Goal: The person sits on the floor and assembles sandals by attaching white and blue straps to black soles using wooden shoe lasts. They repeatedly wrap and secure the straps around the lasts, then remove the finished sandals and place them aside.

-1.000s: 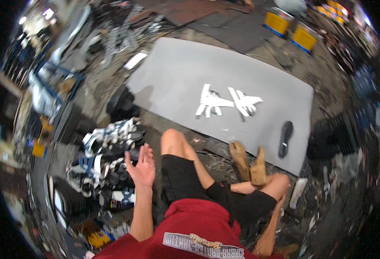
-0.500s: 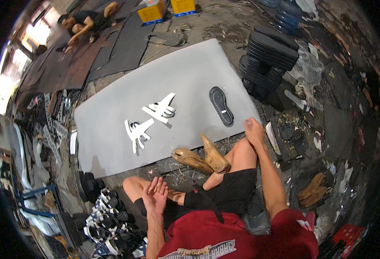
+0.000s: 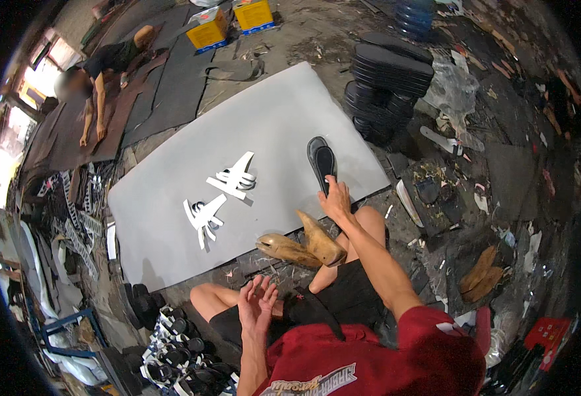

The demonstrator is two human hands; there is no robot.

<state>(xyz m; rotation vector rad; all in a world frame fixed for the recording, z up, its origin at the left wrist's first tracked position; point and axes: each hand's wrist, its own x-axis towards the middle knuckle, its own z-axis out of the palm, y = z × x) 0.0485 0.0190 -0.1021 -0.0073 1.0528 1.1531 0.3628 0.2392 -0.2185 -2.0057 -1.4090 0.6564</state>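
Observation:
My right hand (image 3: 337, 199) pinches the heel end of a black shoe sole (image 3: 325, 160) at the right part of the grey board (image 3: 277, 112). Beneath it, and partly covered, a second black sole (image 3: 313, 146) shows at the toe. Over my lap my left hand (image 3: 257, 305) is palm up, its fingers apart and nothing in it. Two wooden shoe lasts (image 3: 317, 241) (image 3: 284, 249) rest by my shin at the board's near edge. Two sets of white sandal straps (image 3: 234, 177) (image 3: 204, 218) lie on the board.
Stacked black soles (image 3: 393, 72) stand beyond the board's right corner. Strappy sandals (image 3: 175, 350) are heaped at my lower left. Yellow boxes (image 3: 208, 30) stand at the back. At far left another person (image 3: 109, 66) leans over dark sheets. Scraps litter the floor at right.
My right hand has moved left from beside the board onto the sole and grips its heel end. The upper sole now sits offset from the one below. My left hand stays open.

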